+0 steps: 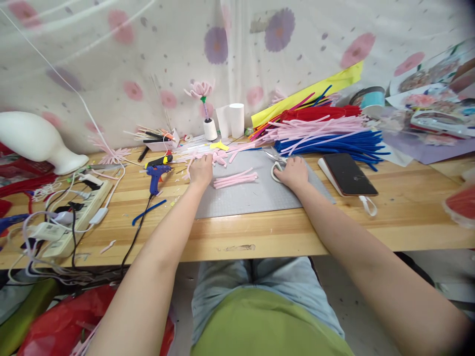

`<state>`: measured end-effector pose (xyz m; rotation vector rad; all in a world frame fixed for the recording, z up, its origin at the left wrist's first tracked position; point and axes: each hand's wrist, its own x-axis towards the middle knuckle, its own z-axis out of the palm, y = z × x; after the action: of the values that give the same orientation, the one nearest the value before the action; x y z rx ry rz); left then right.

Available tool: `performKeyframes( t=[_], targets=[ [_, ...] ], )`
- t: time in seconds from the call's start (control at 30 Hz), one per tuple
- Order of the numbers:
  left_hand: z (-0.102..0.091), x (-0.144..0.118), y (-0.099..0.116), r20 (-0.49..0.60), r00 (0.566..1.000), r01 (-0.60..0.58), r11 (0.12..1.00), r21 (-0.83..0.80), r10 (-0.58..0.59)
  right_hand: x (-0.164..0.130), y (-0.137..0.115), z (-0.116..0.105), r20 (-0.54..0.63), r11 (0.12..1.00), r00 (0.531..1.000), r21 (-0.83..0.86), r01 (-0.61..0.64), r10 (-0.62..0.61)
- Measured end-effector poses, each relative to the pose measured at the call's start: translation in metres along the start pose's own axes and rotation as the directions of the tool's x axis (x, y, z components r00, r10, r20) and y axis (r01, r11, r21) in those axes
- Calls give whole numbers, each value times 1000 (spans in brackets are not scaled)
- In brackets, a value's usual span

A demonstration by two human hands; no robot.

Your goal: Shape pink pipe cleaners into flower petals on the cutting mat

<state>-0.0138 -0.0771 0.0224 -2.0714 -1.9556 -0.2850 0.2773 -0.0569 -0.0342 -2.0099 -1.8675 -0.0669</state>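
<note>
Both our hands lie on the grey mat (256, 198); left hand (201, 170) closes over pink stem pieces (218, 158); right hand (295, 172) curls around scissors (276, 165); cut bundle (235, 179) between.

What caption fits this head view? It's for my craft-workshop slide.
Left hand on cut pink pipe cleaners, right hand on scissors, over a grey cutting mat.
</note>
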Motion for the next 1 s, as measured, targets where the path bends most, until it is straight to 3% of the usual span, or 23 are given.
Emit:
performKeyframes(
  t=[0.13,0.27,0.33,0.47,0.57,0.67,0.73,0.83,0.9,1.0],
  targets=[
    [5,1,-7,-29,998,-56,997,53,58,12,-1,-10,154,989,987,-128,70,-50],
    [14,-1,-11,-11,993,-119,990,79,120,22,-7,-22,337,969,941,-217,116,-37],
    [16,-3,-11,-29,988,-148,986,77,150,25,-10,-28,367,965,930,-236,116,-22],
    [14,-4,-6,-125,977,-170,985,37,173,26,-18,-41,196,976,979,-196,99,-60],
    [9,-4,4,-184,968,-179,983,-27,171,20,-37,-50,36,985,984,-13,175,-174],
    [1,-2,19,-247,954,-197,975,-100,168,12,-68,-51,-21,873,885,155,463,-465],
    [-3,0,28,-279,945,-217,965,-145,170,10,-87,-46,-1,823,838,187,537,-546],
    [-5,-1,29,-269,948,-220,960,-174,168,16,-101,-38,51,873,882,178,454,-469],
    [-5,-3,21,-215,967,-174,968,-179,134,24,-101,-38,-34,906,924,185,381,-382],
    [-4,-8,1,-116,992,-79,977,-199,57,34,-93,-45,-190,893,926,260,367,-326]
  ],
)
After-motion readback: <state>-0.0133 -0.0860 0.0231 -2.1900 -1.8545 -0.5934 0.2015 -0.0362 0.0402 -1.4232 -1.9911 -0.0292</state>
